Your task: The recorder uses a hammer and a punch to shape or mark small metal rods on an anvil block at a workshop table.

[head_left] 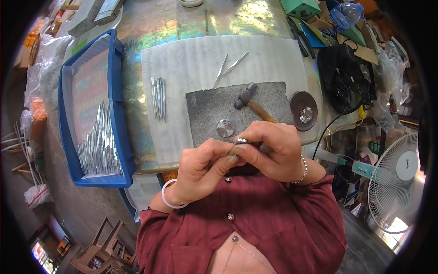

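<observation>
Over the near edge of the work mat, my left hand [200, 169] and my right hand [271, 150] meet with thumbs and forefingers pinched together. A small shiny silver piece [241, 140] shows at the right fingertips; its exact shape is hidden by the fingers. Just beyond lies a round silver metal disc [225, 128] on a dark grey rectangular pad [205, 107]. A hammer [247, 95] with a wooden handle rests on the pad, its handle running toward my right hand. Two slim pointed metal tools [230, 67] lie beyond the pad.
At left stands a blue tray [66, 114] holding many thin metal rods [102, 141]. Several more rods [159, 98] lie on the white foam sheet [173, 59]. A brown dish [295, 98] of small silver bits sits right of the pad. A fan [404, 169] stands at far right.
</observation>
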Tool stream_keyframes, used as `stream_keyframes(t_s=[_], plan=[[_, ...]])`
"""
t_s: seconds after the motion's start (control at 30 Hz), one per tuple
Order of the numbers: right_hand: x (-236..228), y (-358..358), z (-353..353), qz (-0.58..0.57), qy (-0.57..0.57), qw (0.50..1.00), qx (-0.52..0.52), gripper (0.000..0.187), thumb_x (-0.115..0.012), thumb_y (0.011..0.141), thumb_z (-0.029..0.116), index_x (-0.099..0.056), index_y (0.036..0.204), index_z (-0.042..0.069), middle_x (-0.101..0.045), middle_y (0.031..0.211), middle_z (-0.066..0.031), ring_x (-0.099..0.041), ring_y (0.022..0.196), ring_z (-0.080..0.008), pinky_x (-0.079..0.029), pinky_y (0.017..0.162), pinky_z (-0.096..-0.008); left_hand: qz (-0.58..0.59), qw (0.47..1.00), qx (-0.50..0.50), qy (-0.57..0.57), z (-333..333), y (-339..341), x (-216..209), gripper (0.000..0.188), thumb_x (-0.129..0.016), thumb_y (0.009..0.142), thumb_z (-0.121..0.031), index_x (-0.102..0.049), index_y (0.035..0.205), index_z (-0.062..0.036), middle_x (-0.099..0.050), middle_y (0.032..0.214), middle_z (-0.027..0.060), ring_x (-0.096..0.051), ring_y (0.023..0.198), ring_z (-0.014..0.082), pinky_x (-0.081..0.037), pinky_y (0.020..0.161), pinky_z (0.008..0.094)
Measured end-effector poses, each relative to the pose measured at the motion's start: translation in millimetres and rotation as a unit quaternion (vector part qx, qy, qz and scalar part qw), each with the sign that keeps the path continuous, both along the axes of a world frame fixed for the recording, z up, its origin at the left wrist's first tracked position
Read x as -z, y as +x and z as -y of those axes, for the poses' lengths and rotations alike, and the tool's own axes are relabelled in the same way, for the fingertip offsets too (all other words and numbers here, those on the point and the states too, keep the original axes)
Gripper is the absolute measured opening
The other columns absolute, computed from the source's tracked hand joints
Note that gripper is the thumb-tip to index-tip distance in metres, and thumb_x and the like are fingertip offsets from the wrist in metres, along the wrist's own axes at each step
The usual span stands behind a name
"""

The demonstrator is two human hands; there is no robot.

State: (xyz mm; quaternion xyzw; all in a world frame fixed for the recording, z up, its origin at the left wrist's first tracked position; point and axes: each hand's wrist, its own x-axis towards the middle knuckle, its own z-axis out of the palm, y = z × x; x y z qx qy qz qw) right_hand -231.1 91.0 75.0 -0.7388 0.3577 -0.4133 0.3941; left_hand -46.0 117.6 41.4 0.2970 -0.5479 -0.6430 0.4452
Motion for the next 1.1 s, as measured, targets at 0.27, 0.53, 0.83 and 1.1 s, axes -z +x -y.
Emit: stream_keyframes(t_s=[0.27,0.53,0.83,1.1], plan=[[19,7,4,0.146,0.372,0.917,0.018,0.012,-0.062,0.086,0.007,-0.055,0.077,0.003,-0.056,0.060,0.0009,-0.045,0.045,-0.0010,-0.032,0.040,-0.0155,0.034,0.982,0.061,0.178,10,5,-4,0.011,-0.056,0.091,-0.008,-0.053,0.089,0.0020,-0.064,0.071,0.0055,-0.059,0.063,0.0069,-0.048,0.055,0.0210],[40,12,8,0.271,0.491,0.827,0.040,0.012,-0.058,0.089,0.011,-0.055,0.079,0.005,-0.050,0.057,0.0025,-0.033,0.037,-0.0009,-0.024,0.033,-0.0172,0.045,0.947,0.127,0.290,29,9,-11,0.024,-0.056,0.093,-0.021,-0.055,0.088,0.0016,-0.062,0.069,0.0062,-0.062,0.055,0.0104,-0.050,0.046,0.0194],[41,6,-5,0.322,0.484,0.813,0.047,0.016,-0.063,0.086,0.014,-0.056,0.075,0.004,-0.054,0.060,-0.0010,-0.040,0.040,-0.0025,-0.031,0.035,-0.0167,0.098,0.938,0.155,0.295,30,1,-18,0.020,-0.056,0.092,-0.021,-0.056,0.088,-0.0013,-0.060,0.067,0.0018,-0.059,0.050,0.0068,-0.047,0.043,0.0169],[44,1,-10,0.322,0.469,0.819,0.081,0.014,-0.059,0.088,0.013,-0.054,0.077,0.006,-0.052,0.060,0.0005,-0.036,0.039,-0.0016,-0.028,0.034,-0.0167,0.086,0.931,0.188,0.302,37,-4,-18,0.021,-0.057,0.092,-0.022,-0.056,0.087,-0.0013,-0.059,0.066,0.0022,-0.060,0.051,0.0072,-0.048,0.043,0.0173]])
